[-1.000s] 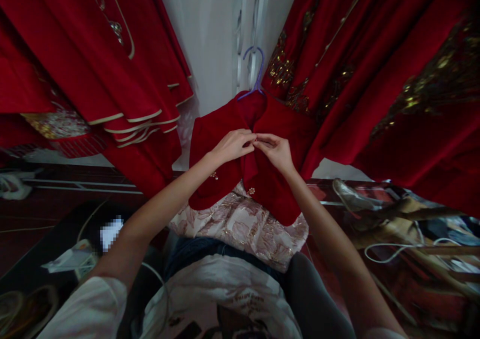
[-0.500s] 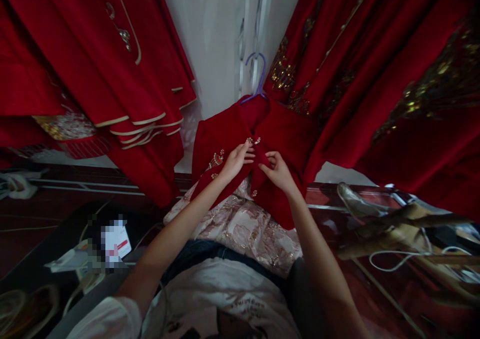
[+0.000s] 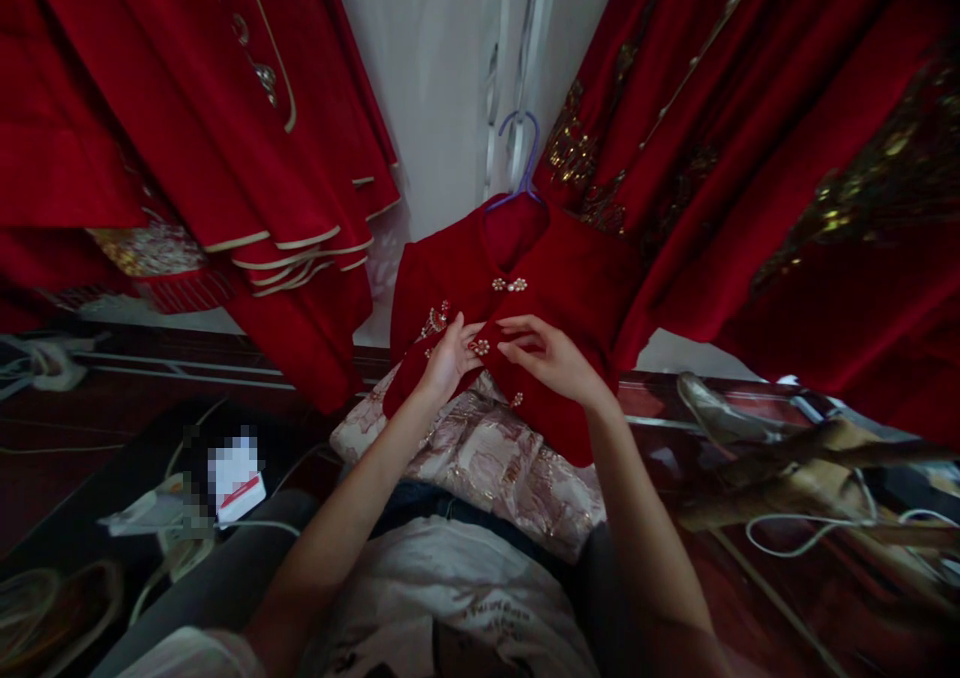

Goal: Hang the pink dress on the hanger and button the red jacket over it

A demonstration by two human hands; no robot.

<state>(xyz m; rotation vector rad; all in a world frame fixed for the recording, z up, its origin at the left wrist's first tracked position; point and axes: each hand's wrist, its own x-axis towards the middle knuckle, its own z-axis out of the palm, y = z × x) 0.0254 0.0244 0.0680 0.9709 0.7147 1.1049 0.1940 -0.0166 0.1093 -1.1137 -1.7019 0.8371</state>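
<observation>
The red jacket [image 3: 577,278] hangs in the middle of the frame on 1 purple hanger [image 3: 523,148]. Its collar points up to the top of the frame and its bottom edge points down, toward the person. So its long side runs from top to bottom, leaning a little to the left.

There are 3 little pearl clasps in a row down the front. The top clasp [image 3: 508,285] sits just under the collar and is shut. The middle clasp [image 3: 480,346] is right between the 2 hands. The bottom clasp [image 3: 517,398] is near the lower edge. 1 shiny pin [image 3: 437,320] sits on the left part of the jacket.

The left hand [image 3: 448,360] has curled fingers, and the tips pinch the jacket edge at the middle clasp. The right hand [image 3: 555,360] holds its fingers straight and close together, pointing left, with the tips on the cloth beside that clasp. I cannot tell if they pinch it.

A pale flowery cloth [image 3: 495,458] lies just under the jacket, in the lower middle. More red robes [image 3: 187,108] hang in the upper left, and red robes with gold [image 3: 750,158] hang in the upper right.
</observation>
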